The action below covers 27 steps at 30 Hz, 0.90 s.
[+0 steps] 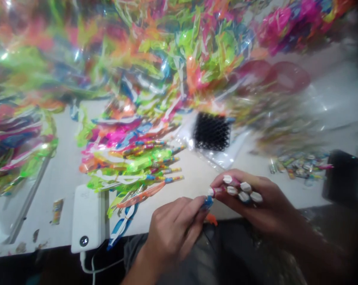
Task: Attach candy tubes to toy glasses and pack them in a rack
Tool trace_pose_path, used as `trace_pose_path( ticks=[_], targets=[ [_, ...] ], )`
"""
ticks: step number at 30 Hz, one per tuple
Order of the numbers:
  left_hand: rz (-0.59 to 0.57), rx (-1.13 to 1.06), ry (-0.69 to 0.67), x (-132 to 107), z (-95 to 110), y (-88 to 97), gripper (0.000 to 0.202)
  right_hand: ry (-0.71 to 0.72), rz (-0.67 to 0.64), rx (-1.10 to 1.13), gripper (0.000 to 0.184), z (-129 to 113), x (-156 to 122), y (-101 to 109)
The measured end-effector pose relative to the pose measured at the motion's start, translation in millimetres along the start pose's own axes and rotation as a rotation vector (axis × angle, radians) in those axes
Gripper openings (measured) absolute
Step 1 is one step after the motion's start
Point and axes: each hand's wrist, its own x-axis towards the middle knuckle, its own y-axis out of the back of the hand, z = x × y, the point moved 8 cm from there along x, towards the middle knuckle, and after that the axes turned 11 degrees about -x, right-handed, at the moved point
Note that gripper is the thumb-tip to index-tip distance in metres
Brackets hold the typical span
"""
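Note:
My right hand is closed around a small bunch of thin sticks with white folded tips. One of them, a pink stick with a white tip, points out to the left between thumb and finger. My left hand pinches a small shiny blue piece right by that white tip; whether they are joined I cannot tell. An orange scrap shows just below the hands. To the left lies a pile of finished-looking sticks with patterned shafts and bright plastic ends.
A white power bank with a cable stands at the table's front edge. A black mesh block lies on a clear bag. At the right are small patterned tubes and a dark box. Colourful plastic pieces heap across the back.

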Motion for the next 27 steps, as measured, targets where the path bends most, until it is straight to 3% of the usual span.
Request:
trace_pose_path(
  ticks=[4, 9, 13, 20, 27],
  targets=[
    [-0.047, 0.253, -0.112, 4, 16, 0.5, 0.038, 0.005, 0.007, -0.027, 0.006, -1, -8, -1],
    [-0.039, 0.343, -0.172, 1, 24, 1.9, 0.035, 0.072, 0.026, -0.034, 0.015, -8, -15, -4],
    [-0.036, 0.375, -0.151, -5, 24, 2.4, 0.037, 0.188, 0.066, -0.151, 0.029, -14, -18, -6],
    [-0.095, 0.457, -0.15, -6, 21, -3.8, 0.037, 0.337, 0.107, -0.303, 0.031, -18, -20, -18],
    [0.051, 0.318, -0.073, -7, 2, -4.9, 0.031, 0.446, 0.093, -0.369, 0.022, -13, -12, -31]
  ],
)
